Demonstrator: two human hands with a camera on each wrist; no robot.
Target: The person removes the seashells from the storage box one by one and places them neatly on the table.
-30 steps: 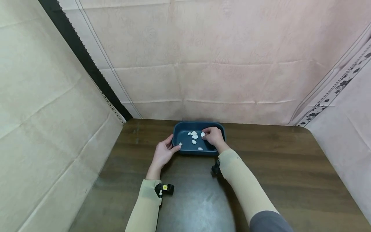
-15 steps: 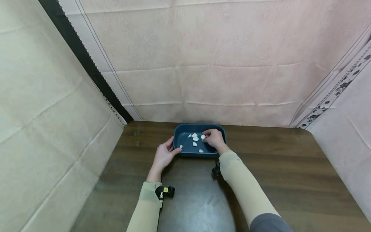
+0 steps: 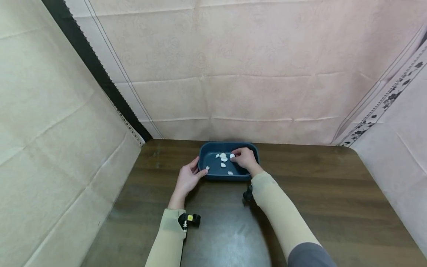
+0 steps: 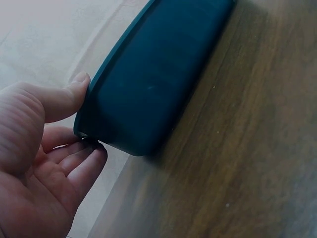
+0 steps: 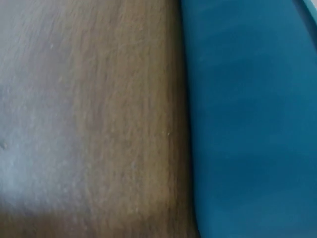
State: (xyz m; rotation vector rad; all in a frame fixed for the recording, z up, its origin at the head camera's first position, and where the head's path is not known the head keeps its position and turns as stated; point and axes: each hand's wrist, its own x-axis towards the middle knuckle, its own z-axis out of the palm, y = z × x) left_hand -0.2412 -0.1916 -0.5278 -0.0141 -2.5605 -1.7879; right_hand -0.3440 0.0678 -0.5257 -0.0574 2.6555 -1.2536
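Note:
A dark blue rectangular tray [image 3: 213, 173] stands at the table's back edge, with several small flat white pieces [image 3: 223, 165] like shells or pebbles scattered in it. My left hand [image 3: 188, 178] grips the tray's near left corner. In the left wrist view, the thumb [image 4: 74, 94] lies along the rim and the other fingers [image 4: 89, 171] curl at the corner. Inside the tray's right half, my right hand [image 3: 245, 158] pinches one white piece [image 3: 232, 156] between thumb and fingers. The right wrist view shows the tray's outer side [image 5: 252, 119] but not the hand.
The brown wooden table [image 3: 333, 193] runs out to both sides and toward me. Light cloth hangs [image 3: 253, 74] rise behind the tray and at left and right. Another white piece [image 3: 208, 168] lies close to my left thumb.
My right hand, pinching the white piece, has shifted very slightly left toward the cluster of pieces. The left hand keeps its grip on the tray; the head view has shifted a little.

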